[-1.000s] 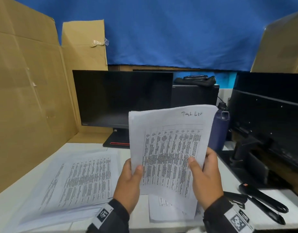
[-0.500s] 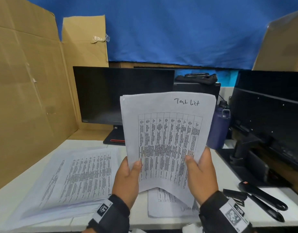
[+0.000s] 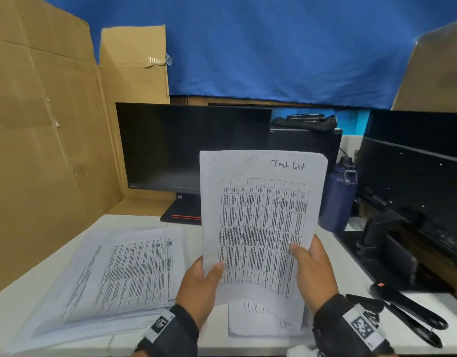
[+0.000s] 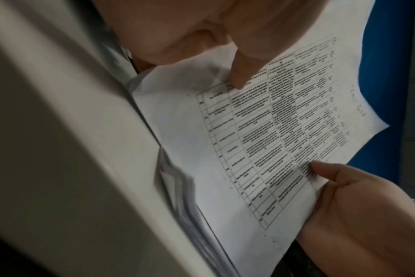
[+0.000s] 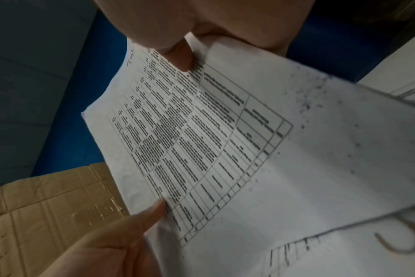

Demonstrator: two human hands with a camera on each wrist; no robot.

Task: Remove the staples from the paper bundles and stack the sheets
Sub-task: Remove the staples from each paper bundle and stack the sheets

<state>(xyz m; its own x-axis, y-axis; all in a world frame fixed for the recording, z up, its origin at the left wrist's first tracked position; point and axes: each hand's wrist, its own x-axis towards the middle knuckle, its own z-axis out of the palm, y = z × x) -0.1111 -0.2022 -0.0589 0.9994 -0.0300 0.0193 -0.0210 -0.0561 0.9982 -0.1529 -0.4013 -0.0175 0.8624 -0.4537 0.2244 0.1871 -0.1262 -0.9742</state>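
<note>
I hold a printed paper bundle [image 3: 261, 222] upright in front of me, a table of text on its front and handwriting at its top right. My left hand [image 3: 201, 282] pinches its lower left edge, thumb on the front. My right hand [image 3: 312, 269] pinches its lower right edge the same way. Both wrist views show the bundle [image 4: 272, 135] [image 5: 201, 135] with a thumb pressed on the print. A thick stack of printed sheets [image 3: 124, 274] lies on the white desk [image 3: 24, 300] to the left. More sheets [image 3: 263, 323] lie flat under the held bundle. No staple is visible.
A black staple remover or stapler [image 3: 407, 307] lies at the desk's right front. A dark monitor [image 3: 191, 148] stands behind, a blue bottle [image 3: 338, 194] to its right, another black monitor [image 3: 415, 176] at far right. Cardboard panels [image 3: 42, 150] wall the left side.
The bundle has straightened from a leftward tilt to nearly upright, and both hands have kept their grip on its lower edges. The head view has shifted slightly.
</note>
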